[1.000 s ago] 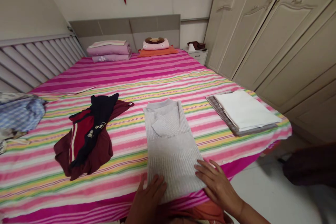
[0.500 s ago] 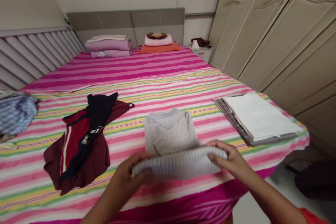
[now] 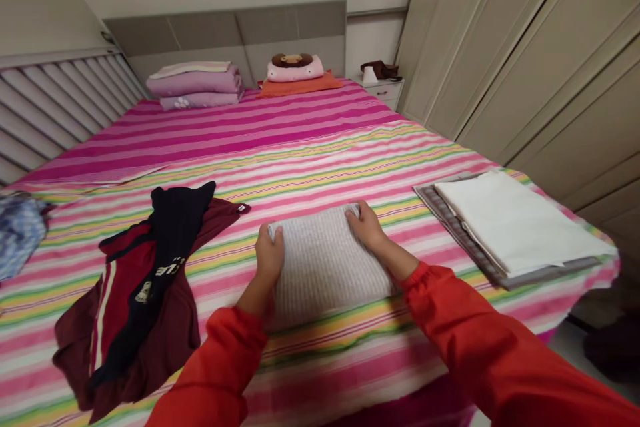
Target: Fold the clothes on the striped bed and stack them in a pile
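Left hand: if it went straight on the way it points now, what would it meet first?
Probably the orange cloth or the pink bundle near the headboard. Past the grey garment that the left hand grips, the way over the striped sheet looks free; depth is unclear.

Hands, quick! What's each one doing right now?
Left hand: closed, holding the grey ribbed knit by its far left corner.
Right hand: closed, holding its far right corner.
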Demonstrator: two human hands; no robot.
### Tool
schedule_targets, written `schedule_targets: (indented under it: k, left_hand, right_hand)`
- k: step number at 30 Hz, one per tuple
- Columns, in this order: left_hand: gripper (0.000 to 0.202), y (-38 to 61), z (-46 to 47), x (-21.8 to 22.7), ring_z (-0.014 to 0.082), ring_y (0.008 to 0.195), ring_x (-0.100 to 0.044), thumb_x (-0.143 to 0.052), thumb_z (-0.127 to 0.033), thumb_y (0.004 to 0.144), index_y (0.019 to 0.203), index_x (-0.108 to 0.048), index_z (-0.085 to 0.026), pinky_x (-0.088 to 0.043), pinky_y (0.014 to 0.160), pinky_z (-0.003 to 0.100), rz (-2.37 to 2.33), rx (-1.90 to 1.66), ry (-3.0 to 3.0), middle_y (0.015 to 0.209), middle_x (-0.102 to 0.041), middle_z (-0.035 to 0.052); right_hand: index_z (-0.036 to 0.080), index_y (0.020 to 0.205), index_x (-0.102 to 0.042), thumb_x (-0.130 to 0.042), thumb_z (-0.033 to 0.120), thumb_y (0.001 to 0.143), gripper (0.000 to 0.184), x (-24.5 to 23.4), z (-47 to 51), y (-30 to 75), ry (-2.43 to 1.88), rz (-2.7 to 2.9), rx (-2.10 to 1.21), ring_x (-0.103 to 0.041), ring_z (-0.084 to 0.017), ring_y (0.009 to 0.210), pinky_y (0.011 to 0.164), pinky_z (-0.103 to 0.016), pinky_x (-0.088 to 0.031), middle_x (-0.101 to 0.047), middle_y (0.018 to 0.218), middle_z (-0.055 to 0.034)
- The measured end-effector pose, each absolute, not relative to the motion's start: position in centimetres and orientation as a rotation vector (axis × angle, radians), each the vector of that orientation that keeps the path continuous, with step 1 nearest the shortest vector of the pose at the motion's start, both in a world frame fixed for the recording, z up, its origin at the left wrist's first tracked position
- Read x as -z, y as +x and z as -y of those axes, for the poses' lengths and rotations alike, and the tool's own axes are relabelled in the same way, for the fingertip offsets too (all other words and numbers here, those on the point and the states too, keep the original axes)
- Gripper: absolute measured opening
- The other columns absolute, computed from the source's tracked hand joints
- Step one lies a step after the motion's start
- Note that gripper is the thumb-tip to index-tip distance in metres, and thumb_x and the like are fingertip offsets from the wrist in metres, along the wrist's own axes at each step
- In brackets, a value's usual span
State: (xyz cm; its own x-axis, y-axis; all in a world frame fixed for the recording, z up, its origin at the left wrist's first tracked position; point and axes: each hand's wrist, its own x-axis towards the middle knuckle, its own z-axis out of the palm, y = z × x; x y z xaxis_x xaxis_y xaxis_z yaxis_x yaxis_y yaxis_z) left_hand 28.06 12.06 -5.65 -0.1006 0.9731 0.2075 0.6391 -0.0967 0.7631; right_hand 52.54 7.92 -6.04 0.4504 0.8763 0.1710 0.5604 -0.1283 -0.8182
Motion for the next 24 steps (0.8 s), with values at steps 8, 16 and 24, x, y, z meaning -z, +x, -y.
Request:
schedule_targets:
  k: [8, 16, 24]
  left_hand:
    - [0.051, 30.5, -9.2, 4.3, 0.0257, 0.14, -0.037, -0.038, -0.025, 0.092, 0.142, -0.042, -0.015, -0.027, 0.117, 0.048, -1.43, -1.053, 2.232, 0.148, -0.045, 0.0141]
    - [0.05, 34.8, -8.4, 7.2, 0.0289, 0.142, -0.034, -0.032, -0.021, 0.093, 0.14, -0.048, -0.014, -0.023, 0.117, 0.055, -1.575, -0.477, 2.411, 0.149, -0.045, 0.012]
    - [0.05, 33.4, -9.3, 7.8, 0.032, 0.145, -0.027, -0.03, -0.032, 0.097, 0.142, -0.047, -0.019, -0.018, 0.116, 0.062, -1.741, -0.531, 2.44, 0.151, -0.043, 0.0101]
  right_hand:
    - [0.012, 0.141, -0.046, -0.03, 0.032, 0.097, 0.051, 3.1, -4.5, 48.2, -1.781, 1.59, -0.107, -0.045, -0.029, 0.131, 0.108, -0.046, -0.034, -0.054, 0.14, -0.0162]
    - [0.026, 0.147, -0.04, -0.031, 0.037, 0.099, 0.05, 6.3, -5.1, 45.3, -2.076, 1.874, -0.337, -0.019, -0.028, 0.147, 0.115, -0.062, -0.015, -0.033, 0.157, -0.0044]
    - [0.031, 0.147, -0.039, -0.029, 0.046, 0.1, 0.051, 7.8, -6.6, 46.8, -2.094, 1.875, -0.255, -0.018, -0.029, 0.148, 0.115, -0.064, -0.012, -0.032, 0.158, -0.0004]
